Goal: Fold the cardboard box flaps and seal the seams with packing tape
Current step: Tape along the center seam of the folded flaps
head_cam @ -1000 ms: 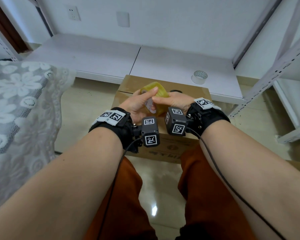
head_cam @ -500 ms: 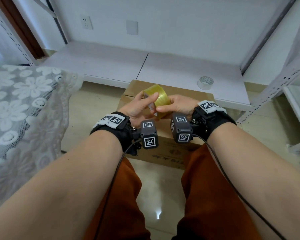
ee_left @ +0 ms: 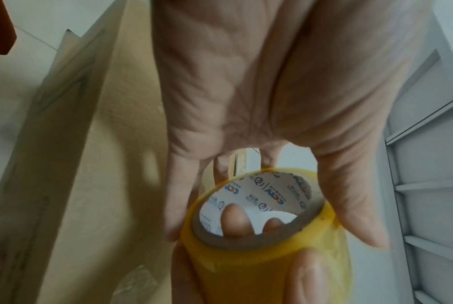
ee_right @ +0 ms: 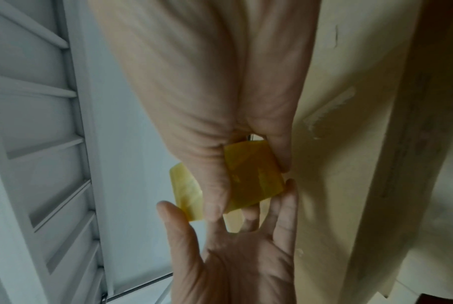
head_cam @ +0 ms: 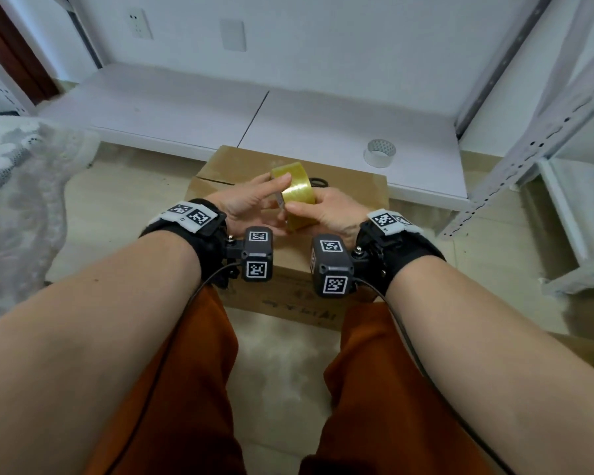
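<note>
A brown cardboard box point(head_cam: 357, 190) stands on the floor between my knees, its top flaps folded down. Just above it I hold a yellow packing tape roll point(head_cam: 297, 192) in both hands. My left hand point(head_cam: 261, 200) takes it between the thumb on the outer face and the fingers underneath. My right hand point(head_cam: 319, 207) grips it with the thumb on the outer face. In the left wrist view, fingers of the right hand point(ee_left: 236, 220) reach through the core of the tape roll point(ee_left: 259, 246). In the right wrist view the tape roll point(ee_right: 251, 181) sits in the right palm, with the left hand point(ee_right: 233, 257) opposite.
A second, clear tape roll point(head_cam: 379, 152) lies on the low white platform point(head_cam: 186, 111) behind the box. A white metal shelf rack point(head_cam: 528, 149) stands at the right, a lace-covered surface point(head_cam: 14, 186) at the left. A small dark ring point(head_cam: 318, 181) lies on the box top.
Both hands keep hold of the roll above the box. The left thumb has slid along the roll's outer face. The head view has shifted a little.
</note>
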A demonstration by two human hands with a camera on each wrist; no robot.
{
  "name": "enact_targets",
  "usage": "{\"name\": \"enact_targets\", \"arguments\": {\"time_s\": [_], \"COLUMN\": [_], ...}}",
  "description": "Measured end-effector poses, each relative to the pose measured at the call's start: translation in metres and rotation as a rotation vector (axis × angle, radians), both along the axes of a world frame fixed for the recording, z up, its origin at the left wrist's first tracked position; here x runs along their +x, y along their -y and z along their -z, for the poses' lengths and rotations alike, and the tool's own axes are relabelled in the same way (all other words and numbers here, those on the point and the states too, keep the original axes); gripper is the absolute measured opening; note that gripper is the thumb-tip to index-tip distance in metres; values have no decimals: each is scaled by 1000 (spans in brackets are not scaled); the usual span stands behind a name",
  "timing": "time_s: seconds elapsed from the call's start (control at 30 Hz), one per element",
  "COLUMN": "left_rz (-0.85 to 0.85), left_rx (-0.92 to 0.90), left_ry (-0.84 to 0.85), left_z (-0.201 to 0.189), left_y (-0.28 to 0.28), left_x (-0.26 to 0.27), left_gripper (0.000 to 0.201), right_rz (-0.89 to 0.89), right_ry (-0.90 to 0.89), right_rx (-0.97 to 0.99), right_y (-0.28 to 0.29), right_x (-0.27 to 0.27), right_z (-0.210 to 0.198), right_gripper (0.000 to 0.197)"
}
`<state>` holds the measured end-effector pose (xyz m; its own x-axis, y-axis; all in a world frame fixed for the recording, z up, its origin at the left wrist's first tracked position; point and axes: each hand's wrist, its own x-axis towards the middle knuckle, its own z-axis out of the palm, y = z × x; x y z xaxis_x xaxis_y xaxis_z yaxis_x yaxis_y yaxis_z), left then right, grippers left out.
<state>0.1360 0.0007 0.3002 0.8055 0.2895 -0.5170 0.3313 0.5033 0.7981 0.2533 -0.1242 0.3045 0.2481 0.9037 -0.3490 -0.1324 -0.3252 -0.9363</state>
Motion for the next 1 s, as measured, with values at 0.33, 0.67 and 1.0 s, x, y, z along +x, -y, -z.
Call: {"name": "enact_targets", "arguments": {"time_s": [0.33,0.67,1.0], "left_rz": [-5,-80,-135], "left_rx": [-42,-3,49], "left_ry": [-52,-39,-70], "left_z": [-2,2,4], "left_y": [5,-20,-34], "left_x": [0,-38,-37], "left_gripper": [86,52,58], "right_rz": [45,-61,5], "right_ry": [-19,53,51], "right_rx": [-114,-69,-26], "right_y": [2,-31,-45], "right_x": [2,-27,-33], "right_z": [2,8,18], "right_gripper": [36,36,39]}}
